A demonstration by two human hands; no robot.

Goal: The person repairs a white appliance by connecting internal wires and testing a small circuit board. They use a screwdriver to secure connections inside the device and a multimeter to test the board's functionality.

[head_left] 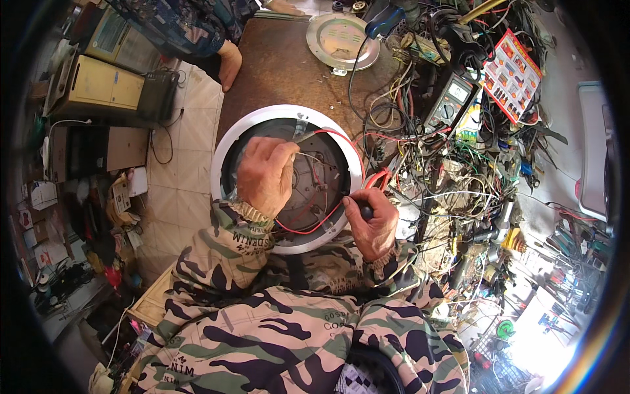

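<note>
In front of me is a round appliance body with a white rim, its dark inside turned up and showing a metal base with wires. My left hand is over its left half, fingers pinched on a thin pale wire. Closed at the right rim, my right hand holds a black-handled tool; its working end is hidden. A red wire loops along the lower inside, and another red lead crosses the upper right rim.
A brown table bears a round metal plate at the back. Another person's hand rests at its far left edge. On the right are tangled wires, a multimeter, a blue-handled tool and a red printed sheet.
</note>
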